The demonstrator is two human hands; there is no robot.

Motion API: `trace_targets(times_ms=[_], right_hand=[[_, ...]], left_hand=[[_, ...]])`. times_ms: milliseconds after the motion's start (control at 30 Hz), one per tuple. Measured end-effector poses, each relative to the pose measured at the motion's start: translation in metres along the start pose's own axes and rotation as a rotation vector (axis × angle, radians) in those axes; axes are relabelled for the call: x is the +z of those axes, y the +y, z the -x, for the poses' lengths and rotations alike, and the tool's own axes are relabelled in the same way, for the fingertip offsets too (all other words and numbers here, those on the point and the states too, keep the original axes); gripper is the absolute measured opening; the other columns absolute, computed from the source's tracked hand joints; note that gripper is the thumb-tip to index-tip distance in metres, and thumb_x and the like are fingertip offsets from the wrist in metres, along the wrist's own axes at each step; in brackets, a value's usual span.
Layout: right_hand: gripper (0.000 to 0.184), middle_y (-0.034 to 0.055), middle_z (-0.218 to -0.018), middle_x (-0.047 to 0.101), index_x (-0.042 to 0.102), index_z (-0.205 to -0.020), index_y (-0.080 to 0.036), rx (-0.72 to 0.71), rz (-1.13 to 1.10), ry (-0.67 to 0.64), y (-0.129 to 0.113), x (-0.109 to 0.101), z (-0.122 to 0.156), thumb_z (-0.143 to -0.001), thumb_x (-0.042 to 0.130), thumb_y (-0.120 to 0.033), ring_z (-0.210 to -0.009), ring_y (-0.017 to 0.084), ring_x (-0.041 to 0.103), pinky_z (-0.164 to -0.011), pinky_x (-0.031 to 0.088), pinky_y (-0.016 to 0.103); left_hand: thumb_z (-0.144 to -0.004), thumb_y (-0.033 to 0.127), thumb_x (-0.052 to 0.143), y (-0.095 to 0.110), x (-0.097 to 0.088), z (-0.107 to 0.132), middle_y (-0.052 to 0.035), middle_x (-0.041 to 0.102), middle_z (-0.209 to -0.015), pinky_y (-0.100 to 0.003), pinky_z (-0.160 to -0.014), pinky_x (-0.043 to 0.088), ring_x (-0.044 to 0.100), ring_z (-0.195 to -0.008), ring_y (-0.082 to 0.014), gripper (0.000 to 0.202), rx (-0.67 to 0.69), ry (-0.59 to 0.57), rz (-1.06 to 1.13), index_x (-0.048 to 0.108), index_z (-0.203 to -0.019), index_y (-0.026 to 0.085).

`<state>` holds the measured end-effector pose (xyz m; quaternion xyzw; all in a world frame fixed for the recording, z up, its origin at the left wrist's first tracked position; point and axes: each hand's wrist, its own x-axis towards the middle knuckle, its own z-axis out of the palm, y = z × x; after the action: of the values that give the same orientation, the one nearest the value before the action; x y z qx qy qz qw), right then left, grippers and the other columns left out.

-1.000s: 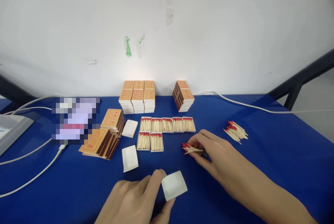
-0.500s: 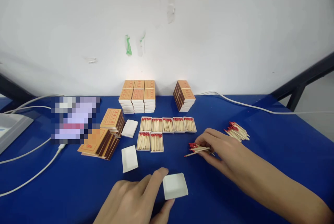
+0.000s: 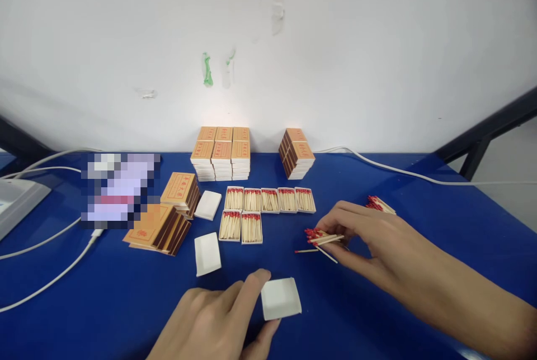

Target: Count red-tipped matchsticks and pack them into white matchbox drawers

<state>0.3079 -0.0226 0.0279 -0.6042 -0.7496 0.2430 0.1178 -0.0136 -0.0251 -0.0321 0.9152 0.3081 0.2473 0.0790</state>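
My left hand (image 3: 222,315) pinches an empty white matchbox tray (image 3: 281,297) on the blue table (image 3: 377,304) between thumb and forefinger. My right hand (image 3: 364,237) is closed on a small bundle of red-tipped matches (image 3: 323,237) held just above the cloth. Two loose matches (image 3: 316,251) lie under that bundle. A pile of loose matches (image 3: 380,203) lies behind the right hand, partly hidden by it. Several filled trays (image 3: 268,200) stand in two rows at the centre.
Two more empty white trays (image 3: 207,254) (image 3: 208,204) lie to the left. Orange matchbox sleeves are piled at the left (image 3: 168,217) and stacked along the wall (image 3: 221,154) (image 3: 296,153). White cables (image 3: 50,279) run across the left side and along the back right.
My right hand has moved right and lifted slightly with the bundle, and two matches have dropped out of it onto the cloth. The left hand with its tray stayed put.
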Motion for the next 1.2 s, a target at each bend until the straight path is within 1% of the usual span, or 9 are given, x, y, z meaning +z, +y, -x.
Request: trace_targets(times_ms=[167,300,433,600,767,833,900,1000,1200], right_hand=[[0.013,0.0021,-0.116,0.077,0.073,-0.117,-0.029,-0.209,0.005,-0.022,-0.04,0.014,0.002,-0.118,0.061,-0.034,-0.092,0.019,0.073,-0.077,0.055,0.03],[0.017,0.0028,-0.096,0.073,0.073,-0.099,-0.024,-0.432,0.296,0.033,-0.065,0.036,0.004,-0.106,0.064,-0.012,-0.085,0.021,0.067,-0.077,0.053,0.034],[0.028,0.0042,-0.081,0.065,0.066,-0.077,-0.024,-0.591,0.587,0.093,-0.078,0.049,0.0,-0.1,0.063,-0.008,-0.081,0.024,0.061,-0.077,0.051,0.038],[0.024,0.0039,-0.076,0.061,0.066,-0.079,-0.023,-0.638,0.661,0.078,-0.086,0.052,-0.007,-0.098,0.064,-0.009,-0.077,0.024,0.058,-0.072,0.05,0.039],[0.021,0.0027,-0.093,0.069,0.069,-0.091,-0.022,-0.546,0.369,-0.047,-0.077,0.043,-0.007,-0.1,0.067,-0.003,-0.086,0.021,0.065,-0.073,0.052,0.033],[0.02,0.0007,-0.107,0.072,0.072,-0.102,-0.022,-0.402,0.115,-0.176,-0.068,0.032,-0.009,-0.1,0.073,-0.002,-0.092,0.017,0.069,-0.077,0.055,0.028],[0.013,-0.0013,-0.12,0.074,0.075,-0.114,-0.028,-0.228,-0.134,-0.281,-0.057,0.021,-0.012,-0.11,0.074,-0.015,-0.102,0.014,0.072,-0.09,0.057,0.025],[0.014,-0.0024,-0.121,0.075,0.078,-0.121,-0.036,-0.133,-0.286,-0.33,-0.04,0.012,-0.015,-0.107,0.083,-0.038,-0.109,0.017,0.072,-0.093,0.058,0.028],[0.02,-0.0019,-0.112,0.078,0.08,-0.119,-0.033,-0.129,-0.384,-0.346,-0.021,0.02,-0.016,-0.102,0.089,-0.039,-0.101,0.019,0.072,-0.087,0.058,0.031]], left_hand=[[-0.119,0.031,0.05,0.002,-0.002,-0.002,0.0084,0.078,-0.075,-0.037,-0.036,0.051,0.075,-0.045,-0.0204,0.024,-0.029,0.002,0.021,0.057,-0.14,0.02],[-0.119,0.03,0.05,0.002,-0.003,-0.003,0.0082,0.079,-0.077,-0.037,-0.036,0.049,0.077,-0.048,-0.021,0.018,-0.05,-0.017,0.037,0.057,-0.135,0.023],[-0.119,0.029,0.051,0.002,-0.002,-0.003,0.0091,0.077,-0.075,-0.036,-0.036,0.049,0.077,-0.047,-0.0199,0.012,-0.057,-0.037,0.06,0.055,-0.128,0.024],[-0.12,0.029,0.047,0.002,-0.003,-0.001,0.01,0.073,-0.069,-0.036,-0.035,0.046,0.073,-0.043,-0.0185,0.007,-0.048,-0.028,0.06,0.052,-0.119,0.025],[-0.12,0.031,0.051,0.002,-0.001,0.002,0.0104,0.073,-0.071,-0.037,-0.034,0.044,0.072,-0.043,-0.019,0.007,-0.067,-0.029,0.074,0.054,-0.123,0.025],[-0.118,0.03,0.057,0.003,0.0,0.002,0.0106,0.076,-0.074,-0.037,-0.035,0.045,0.074,-0.045,-0.0194,0.008,-0.083,-0.043,0.108,0.054,-0.124,0.026],[-0.115,0.028,0.063,0.003,0.0,0.002,0.0108,0.077,-0.078,-0.035,-0.036,0.046,0.074,-0.046,-0.0184,0.012,-0.101,-0.058,0.147,0.055,-0.124,0.026],[-0.111,0.024,0.066,0.003,-0.002,0.0,0.0119,0.074,-0.075,-0.029,-0.037,0.047,0.068,-0.041,-0.0147,0.016,-0.124,-0.068,0.19,0.056,-0.124,0.026],[-0.109,0.026,0.068,0.002,-0.008,-0.003,0.0141,0.058,-0.068,-0.022,-0.039,0.044,0.054,-0.039,-0.0097,0.016,-0.188,-0.026,0.279,0.057,-0.12,0.027]])
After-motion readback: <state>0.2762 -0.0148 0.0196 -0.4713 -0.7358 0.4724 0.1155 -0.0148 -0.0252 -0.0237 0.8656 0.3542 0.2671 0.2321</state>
